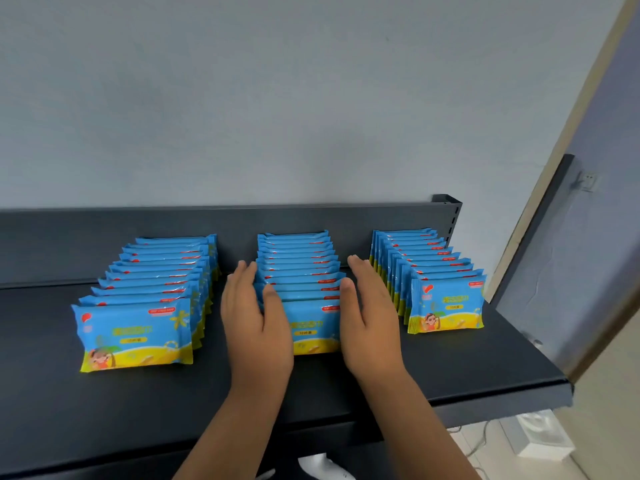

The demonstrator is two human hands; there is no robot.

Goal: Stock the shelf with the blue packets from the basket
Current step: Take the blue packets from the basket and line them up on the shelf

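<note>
Blue packets [135, 336], glossy rectangles, fill three rows; our left hand [256, 320] and right hand [370, 320], fingers [242, 277] straight, press the middle row [301, 268].

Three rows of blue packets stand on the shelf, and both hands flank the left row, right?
Not quite. In the head view the left hand and right hand flank the middle row, not the left one. The three rows do stand on the shelf.

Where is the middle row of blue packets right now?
Head view: the middle row stands centre on the dark shelf, between the left row and right row, with the left hand and right hand flat against its sides.
</note>
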